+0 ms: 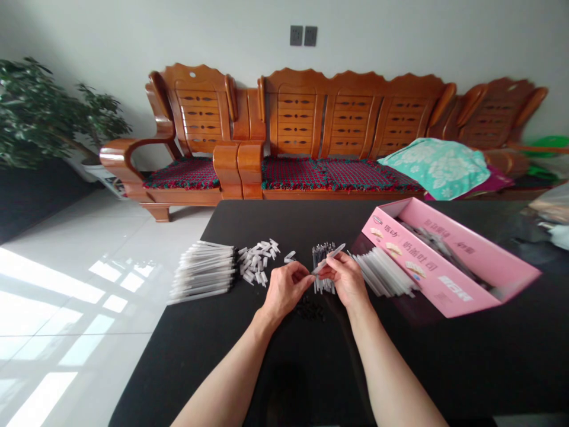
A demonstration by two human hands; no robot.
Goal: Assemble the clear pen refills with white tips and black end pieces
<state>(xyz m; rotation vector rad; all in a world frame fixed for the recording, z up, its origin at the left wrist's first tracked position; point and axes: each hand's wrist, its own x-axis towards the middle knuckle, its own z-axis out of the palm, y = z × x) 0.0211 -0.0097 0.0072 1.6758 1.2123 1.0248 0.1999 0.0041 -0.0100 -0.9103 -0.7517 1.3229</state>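
Observation:
My right hand (347, 279) pinches a clear pen barrel (331, 257) that points up and to the right. My left hand (284, 288) is closed beside it, its fingertips meeting the barrel's lower end; what they hold is too small to name. Both hands hover over the black table (249, 356). Just behind them lies a bunch of pen refills (322, 261). A scatter of small black parts (310, 309) lies under my hands. Left of them are loose white caps (258, 261) and a stack of clear finished pens (204, 273). More clear barrels (382, 271) lie to the right.
An open pink cardboard box (448, 267) with more parts lies at the right of the table. Behind the table stand a wooden bench and armchair (311, 130) with a turquoise cloth (438, 166). A potted plant (40, 112) and white tiled floor are at left.

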